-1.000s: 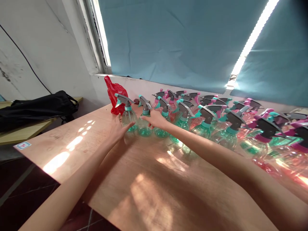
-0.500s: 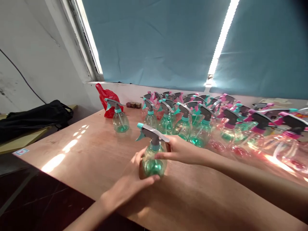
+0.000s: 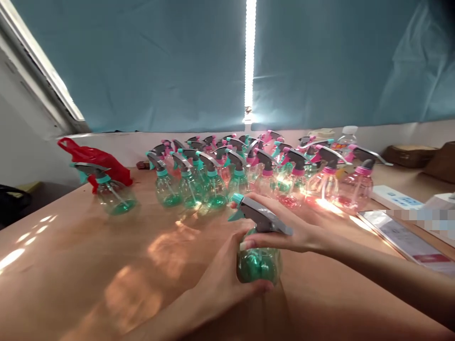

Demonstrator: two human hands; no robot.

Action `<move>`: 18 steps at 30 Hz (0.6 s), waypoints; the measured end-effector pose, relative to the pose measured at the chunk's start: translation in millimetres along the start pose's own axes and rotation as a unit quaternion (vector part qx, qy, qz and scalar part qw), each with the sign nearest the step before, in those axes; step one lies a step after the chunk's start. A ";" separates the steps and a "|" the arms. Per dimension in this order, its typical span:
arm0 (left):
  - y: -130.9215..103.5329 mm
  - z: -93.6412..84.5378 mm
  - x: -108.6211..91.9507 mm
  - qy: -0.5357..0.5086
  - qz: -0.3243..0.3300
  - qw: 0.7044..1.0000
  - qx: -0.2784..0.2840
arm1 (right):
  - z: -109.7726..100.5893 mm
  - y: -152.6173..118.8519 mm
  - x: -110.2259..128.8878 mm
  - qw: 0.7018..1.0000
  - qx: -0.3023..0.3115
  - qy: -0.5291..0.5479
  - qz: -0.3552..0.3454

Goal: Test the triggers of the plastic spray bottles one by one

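Note:
Near the front of the table, a green-tinted spray bottle (image 3: 261, 265) with a grey and teal trigger head is between my hands. My left hand (image 3: 227, 270) is wrapped round its lower body, thumb across the near side. My right hand (image 3: 280, 222) grips its neck just under the spray head, the thumb in front and the fingers behind, partly hidden. Farther back stand several green spray bottles (image 3: 215, 189) in a row, with pink spray bottles (image 3: 355, 184) to the right. A lone green spray bottle (image 3: 115, 194) stands at the left.
A red plastic bag (image 3: 95, 158) lies behind the lone bottle. At the right are a tablet-like flat panel (image 3: 405, 237), a white box (image 3: 394, 196) and a brown case (image 3: 408, 155). Blue curtains (image 3: 159, 66) hang behind the wooden table (image 3: 170, 293).
The view has turned to the right, bringing the flat panel and boxes into sight. Both hands still hold the spray bottle, my right hand now closer about its neck.

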State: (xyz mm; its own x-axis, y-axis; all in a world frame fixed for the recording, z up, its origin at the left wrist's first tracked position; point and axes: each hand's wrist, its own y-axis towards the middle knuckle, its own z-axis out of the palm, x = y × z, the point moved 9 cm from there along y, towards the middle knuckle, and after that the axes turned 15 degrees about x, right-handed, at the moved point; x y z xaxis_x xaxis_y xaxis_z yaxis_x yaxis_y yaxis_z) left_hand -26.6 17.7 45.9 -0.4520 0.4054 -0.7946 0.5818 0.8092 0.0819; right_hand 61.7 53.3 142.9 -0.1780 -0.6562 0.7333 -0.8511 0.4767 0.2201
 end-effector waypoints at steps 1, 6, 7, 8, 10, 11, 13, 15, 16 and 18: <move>7.4 5.1 -4.2 -0.003 0.016 1.000 0.008 | -3.4 -4.2 -0.9 1.000 -0.015 0.011 -0.003; 32.8 16.2 -22.2 -0.032 0.093 0.995 0.026 | -19.1 -19.5 -4.5 0.996 -0.081 0.034 0.013; 36.2 16.4 -22.9 -0.037 0.100 0.994 0.028 | -20.9 -20.7 -5.6 0.995 -0.086 0.051 0.013; 39.2 16.7 -22.3 -0.041 0.103 0.993 0.031 | -22.1 -21.3 -7.5 0.994 -0.089 0.067 0.016; 44.0 16.9 -18.7 -0.049 0.102 0.993 0.042 | -23.9 -21.0 -13.5 0.991 -0.094 0.093 0.028; 45.7 16.6 -16.1 -0.052 0.099 0.993 0.046 | -24.3 -20.3 -17.1 0.989 -0.096 0.103 0.034; 47.8 15.0 -9.8 -0.060 0.090 0.993 0.049 | -24.8 -17.9 -22.0 0.988 -0.101 0.114 0.027; 48.5 13.5 -4.0 -0.066 0.080 0.993 0.049 | -25.1 -15.5 -25.2 0.989 -0.106 0.107 0.012; 48.5 12.8 -1.8 -0.067 0.076 0.994 0.050 | -25.2 -14.6 -26.4 0.989 -0.107 0.098 0.006; 48.3 11.6 0.9 -0.069 0.074 0.994 0.051 | -25.4 -13.8 -27.5 0.991 -0.105 0.087 -0.004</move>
State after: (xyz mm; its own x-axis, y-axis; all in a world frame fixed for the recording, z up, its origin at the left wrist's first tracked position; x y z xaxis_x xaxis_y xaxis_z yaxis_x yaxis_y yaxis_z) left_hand 8.9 52.2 42.2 -0.2635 0.4482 -0.8542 0.7029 0.6957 0.1482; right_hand 90.9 79.6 136.0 -0.0681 -0.5588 0.8265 -0.7270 0.5951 0.3424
